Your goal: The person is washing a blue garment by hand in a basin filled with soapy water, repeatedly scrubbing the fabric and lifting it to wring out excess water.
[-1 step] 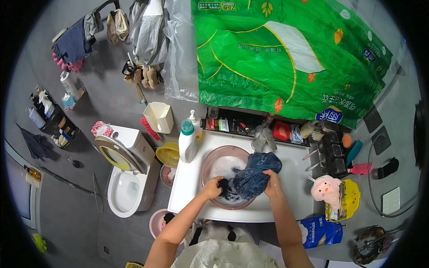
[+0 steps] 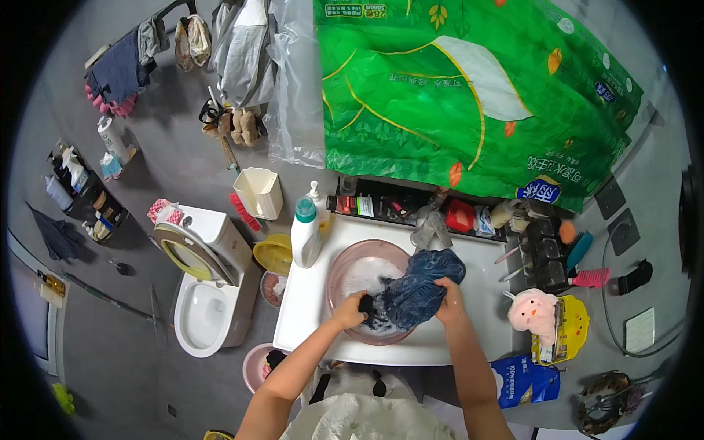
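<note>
A wet, dark blue garment (image 2: 419,287), soapy in places, lies bunched over the right side of a pinkish round basin (image 2: 339,265). White suds and water (image 2: 364,275) show in the basin's left part. My left hand (image 2: 351,311) is closed on a darker, almost black bunch of cloth at the garment's left end. At the other end, my right hand (image 2: 449,302) grips the garment's right edge, thumb on top, outside the basin rim. The basin rests in a white sink (image 2: 480,323). Whether the black bunch belongs to the same garment I cannot tell.
A white bottle with a teal cap (image 2: 306,235) and a pump bottle (image 2: 314,194) stand left of the basin. Behind are the faucet (image 2: 429,227) and a black tray (image 2: 389,196) of toiletries. A pink plush-like item (image 2: 533,312) sits right; a toilet (image 2: 202,315) stands left.
My right hand and the garment's right end have shifted very slightly to the right. Both hands keep their hold.
</note>
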Demonstrator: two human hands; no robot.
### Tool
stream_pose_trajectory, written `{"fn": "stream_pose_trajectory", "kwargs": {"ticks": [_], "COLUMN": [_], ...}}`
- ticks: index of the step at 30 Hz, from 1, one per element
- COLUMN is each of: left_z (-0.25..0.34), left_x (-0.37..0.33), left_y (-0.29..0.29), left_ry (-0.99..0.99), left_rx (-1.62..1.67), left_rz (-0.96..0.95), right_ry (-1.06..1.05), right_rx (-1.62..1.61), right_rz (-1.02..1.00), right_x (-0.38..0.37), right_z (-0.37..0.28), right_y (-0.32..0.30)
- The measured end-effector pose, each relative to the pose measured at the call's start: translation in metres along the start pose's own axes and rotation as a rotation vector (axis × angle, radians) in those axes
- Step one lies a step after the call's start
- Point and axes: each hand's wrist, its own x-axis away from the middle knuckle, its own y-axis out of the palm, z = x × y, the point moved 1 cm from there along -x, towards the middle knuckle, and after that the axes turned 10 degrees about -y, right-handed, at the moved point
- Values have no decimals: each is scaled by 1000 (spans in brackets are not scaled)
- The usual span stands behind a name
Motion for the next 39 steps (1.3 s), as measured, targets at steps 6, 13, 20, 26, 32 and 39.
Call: {"fn": "stream_pose_trajectory", "kwargs": {"ticks": [6,13,20,26,32,39], "left_z": [9,-25,61,85,36,-28], "left_x": [-22,-64,-71,-57,-45,-52], "left_y": [93,100,21,22,90,66], "left_ry": [20,-232,-279,-26,-70,-496], "left_rx": [-268,439,611,402,780,-226], "left_rz": [139,444,418,287,-35,634], "right_ry": [-66,-211,65,56,6,-845], "right_rx": [-87,-2,224,538,922,1672], "right_rz": [2,156,273,109,80,-397], "right_x": [61,60,14,-23,-54,-67], "right_z": [-57,-79,-16,56,104,108], "right_y": [26,-53,-143,-98,-101,-71]}}
